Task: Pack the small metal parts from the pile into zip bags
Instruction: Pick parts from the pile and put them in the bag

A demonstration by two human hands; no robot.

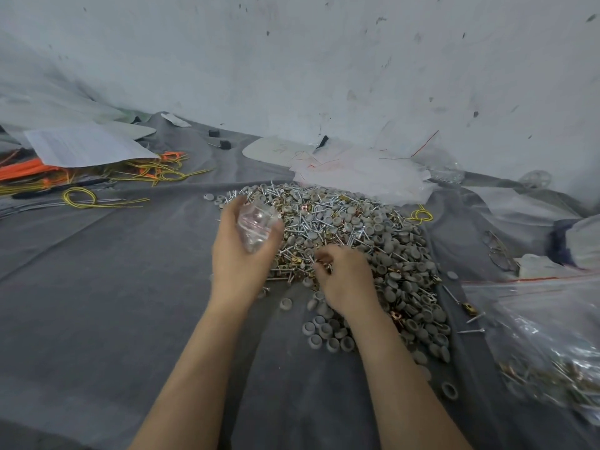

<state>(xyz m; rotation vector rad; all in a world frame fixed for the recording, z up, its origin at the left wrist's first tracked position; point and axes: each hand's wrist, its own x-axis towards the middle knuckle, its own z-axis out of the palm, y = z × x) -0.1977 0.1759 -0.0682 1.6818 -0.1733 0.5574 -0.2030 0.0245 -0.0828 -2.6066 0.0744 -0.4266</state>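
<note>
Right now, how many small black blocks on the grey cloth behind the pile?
2. The farther block lies on the cloth behind the pile; the nearer block sits just right of it. More could hide under the papers.

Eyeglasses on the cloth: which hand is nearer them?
Right. The right hand pinches parts in the pile left of the eyeglasses; the left hand, holding a small bag, is farther left.

Pile [350, 241]: shiny metal screws, matt grey plastic caps. Zip bag [258, 224]: clear glossy plastic. Cloth [97, 287]: matt grey.
</note>
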